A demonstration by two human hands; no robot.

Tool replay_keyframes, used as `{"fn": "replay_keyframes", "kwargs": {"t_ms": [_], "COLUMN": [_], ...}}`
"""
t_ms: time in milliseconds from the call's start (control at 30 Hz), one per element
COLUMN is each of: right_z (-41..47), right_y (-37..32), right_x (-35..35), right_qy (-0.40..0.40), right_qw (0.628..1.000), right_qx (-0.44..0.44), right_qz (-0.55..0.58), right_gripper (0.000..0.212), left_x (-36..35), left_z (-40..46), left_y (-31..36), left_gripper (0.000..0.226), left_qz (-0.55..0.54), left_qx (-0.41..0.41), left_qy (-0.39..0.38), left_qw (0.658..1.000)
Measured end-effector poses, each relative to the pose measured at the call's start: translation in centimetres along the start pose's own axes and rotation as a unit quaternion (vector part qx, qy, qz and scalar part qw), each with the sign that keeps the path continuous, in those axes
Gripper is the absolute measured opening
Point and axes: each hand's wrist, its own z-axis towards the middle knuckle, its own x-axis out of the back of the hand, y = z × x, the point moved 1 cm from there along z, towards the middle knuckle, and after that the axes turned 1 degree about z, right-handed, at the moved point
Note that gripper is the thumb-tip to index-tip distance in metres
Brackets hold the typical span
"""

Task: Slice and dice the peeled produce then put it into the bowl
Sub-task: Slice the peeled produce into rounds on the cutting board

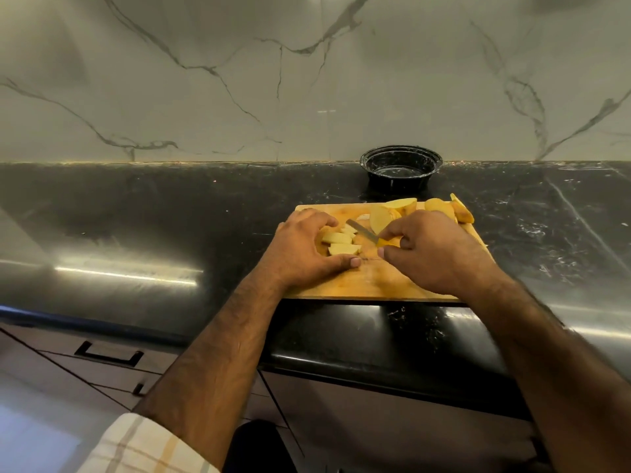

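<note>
Peeled produce pieces (339, 243) are lying on the cutting board (372, 285) under the left hand (304, 250), whose curled fingers are holding them. The right hand (433, 254) is gripping a yellow-handled knife (363, 232) just beside them. The black bowl (401, 167) is sitting behind the board. No writing is showing.

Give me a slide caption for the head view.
Left hand steadies potato pieces, right hand grips knife, bowl empty.

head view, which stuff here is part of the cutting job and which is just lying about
Part of the job:
- pale yellow peeled produce pieces
- yellow-handled knife, held by right hand
- left hand, curled around the pieces
- wooden cutting board
- round black bowl, nothing visible inside

Just there:
- black drawer handle
- glossy black stone counter
- white veined marble backsplash
</note>
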Motion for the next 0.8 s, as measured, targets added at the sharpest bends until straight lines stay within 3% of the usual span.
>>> {"fn": "replay_keyframes", "kwargs": {"t_ms": [300, 467, 600, 700, 800], "right_z": [-0.2, -0.5, -0.4, -0.3, -0.3], "right_y": [0.6, 0.5, 0.6, 0.6, 0.5], "right_x": [-2.1, -2.2, -2.3, -2.3, -2.3], "right_qy": [0.067, 0.063, 0.065, 0.060, 0.043], "right_qw": [0.997, 0.997, 0.996, 0.996, 0.997], "right_qx": [-0.031, -0.037, -0.054, -0.059, -0.057], "right_qz": [0.013, -0.008, -0.019, -0.024, -0.026], "right_gripper": [0.040, 0.042, 0.044, 0.044, 0.044], "left_x": [0.4, 0.6, 0.6, 0.5, 0.1], "left_z": [-0.2, -0.1, 0.3, 0.4, 0.4], "left_y": [1.0, 1.1, 1.1, 1.0, 0.7], "left_gripper": [0.081, 0.085, 0.073, 0.067, 0.074], "left_qz": [-0.046, -0.075, -0.063, -0.060, -0.044], "left_qx": [-0.023, -0.017, -0.016, -0.023, -0.030], "left_qy": [0.031, 0.012, -0.048, -0.035, -0.028], "left_qw": [0.998, 0.997, 0.997, 0.997, 0.998]}}
